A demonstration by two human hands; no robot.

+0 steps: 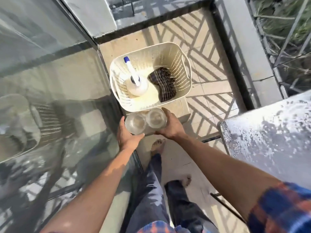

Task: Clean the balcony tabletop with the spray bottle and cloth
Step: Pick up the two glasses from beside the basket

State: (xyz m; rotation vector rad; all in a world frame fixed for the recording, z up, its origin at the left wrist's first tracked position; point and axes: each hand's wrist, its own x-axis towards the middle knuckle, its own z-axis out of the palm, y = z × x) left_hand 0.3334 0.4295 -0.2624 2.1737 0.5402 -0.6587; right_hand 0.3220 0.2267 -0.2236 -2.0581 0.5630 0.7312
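Sleeve: I see a blue and orange checked sleeve on the right arm, closest to the camera.
Legs: dark jeans and two bare feet stand on the floor below me.
Tabletop: the tabletop is on my right, near the right arm. It is grey with lots of white dusty marks. Neither hand touches it.
Left hand: the left hand is curled round a clear drinking glass, with the thumb at its near side.
Right hand: the right hand is curled round a second clear glass. The two glasses sit side by side, very close together.
Basket: a cream basket with little holes in its walls is just past the glasses.
Spray bottle: the spray bottle stands upright in the left part of the basket. It is white with a blue tip.
Cloth: the dark checked cloth lies in the right part of the basket, apart from the bottle, partly up against the wall.
Glass door: a big glass door fills my left side and shows reflections.
Floor: pale floor tiles carry striped shadows.
Railing: a metal railing stands far off on the right, with green plants behind it.
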